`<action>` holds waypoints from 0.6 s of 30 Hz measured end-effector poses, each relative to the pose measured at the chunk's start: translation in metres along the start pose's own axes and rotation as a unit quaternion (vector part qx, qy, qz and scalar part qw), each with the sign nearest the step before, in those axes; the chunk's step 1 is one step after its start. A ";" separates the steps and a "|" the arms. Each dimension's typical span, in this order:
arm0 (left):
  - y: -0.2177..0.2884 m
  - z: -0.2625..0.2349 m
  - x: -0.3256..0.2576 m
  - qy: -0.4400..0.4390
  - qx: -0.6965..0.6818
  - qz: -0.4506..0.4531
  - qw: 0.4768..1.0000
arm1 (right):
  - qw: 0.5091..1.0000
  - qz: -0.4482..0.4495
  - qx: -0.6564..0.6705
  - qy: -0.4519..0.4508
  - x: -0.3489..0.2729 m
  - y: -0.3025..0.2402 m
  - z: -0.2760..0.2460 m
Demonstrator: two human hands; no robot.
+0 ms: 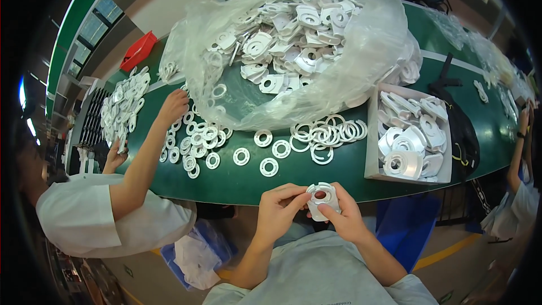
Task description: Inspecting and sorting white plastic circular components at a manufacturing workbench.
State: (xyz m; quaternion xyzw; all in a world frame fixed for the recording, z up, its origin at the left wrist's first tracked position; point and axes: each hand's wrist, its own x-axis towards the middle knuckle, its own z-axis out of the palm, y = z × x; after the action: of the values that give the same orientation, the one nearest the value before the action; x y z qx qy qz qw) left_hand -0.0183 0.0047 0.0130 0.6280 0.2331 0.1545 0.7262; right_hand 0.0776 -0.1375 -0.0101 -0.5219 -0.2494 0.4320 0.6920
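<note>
In front of my body, just off the table's near edge, a white plastic part (328, 207) with a round hole and a raised collar is held up. My right hand (349, 218) grips its right side, the thumb lying across the lower face. My left hand (278, 210) pinches at its upper left edge with thumb and forefinger; whether a smaller piece is between those fingertips is hidden. On the green table (237, 183) beyond my hands lie several loose flat white rings (241, 156) and a heap of thinner white rings (330, 134).
A large clear plastic bag (350, 87) of white parts covers the table's middle. At right stands a white box (379, 158) of similar parts. A co-worker (84, 209) on the left reaches toward the rings. Blue bins (409, 220) flank me below; a red tray (138, 51) sits far left.
</note>
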 end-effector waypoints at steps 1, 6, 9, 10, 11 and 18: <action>-0.004 -0.002 0.000 -0.002 0.025 0.017 1.000 | 1.000 0.002 -0.008 -0.001 0.000 -0.001 0.000; -0.008 0.008 -0.009 0.036 0.054 0.037 0.997 | 0.999 -0.010 0.007 0.042 -0.001 -0.002 0.003; -0.004 0.007 -0.006 0.031 0.066 0.060 0.995 | 0.997 -0.020 0.000 0.069 0.002 -0.001 0.005; -0.001 0.006 -0.004 0.029 0.061 0.076 0.995 | 0.997 -0.023 -0.037 0.067 0.003 -0.002 0.004; 0.001 0.004 0.000 0.031 0.124 0.135 0.983 | 0.997 -0.023 -0.038 0.068 0.003 -0.002 0.003; 0.004 -0.008 0.009 -0.078 0.202 0.211 0.953 | 0.985 -0.056 -0.160 0.012 0.001 -0.002 -0.006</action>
State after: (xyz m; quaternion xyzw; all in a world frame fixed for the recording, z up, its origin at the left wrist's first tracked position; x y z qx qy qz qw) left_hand -0.0145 0.0168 0.0150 0.8067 0.0642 0.2039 0.5509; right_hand 0.0835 -0.1394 -0.0107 -0.6162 -0.3362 0.3409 0.6253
